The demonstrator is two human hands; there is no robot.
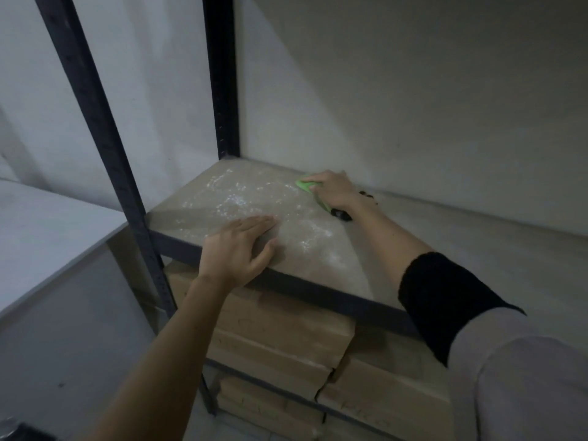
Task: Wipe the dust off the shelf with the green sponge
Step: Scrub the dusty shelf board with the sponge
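The shelf [445, 237] is a beige board in a dark metal frame, with white dust scattered over its left half. My right hand [334, 190] presses the green sponge [305, 185] flat on the board near the back wall; most of the sponge is hidden under the palm. A dark band sits at that wrist. My left hand [238, 246] lies flat on the board at its front edge, fingers apart, holding nothing.
Dark upright posts [95, 122] stand at the shelf's left corners. Cardboard boxes [280, 338] are stacked on the lower level under the board. A grey table top [41, 230] lies to the left. Walls close in behind.
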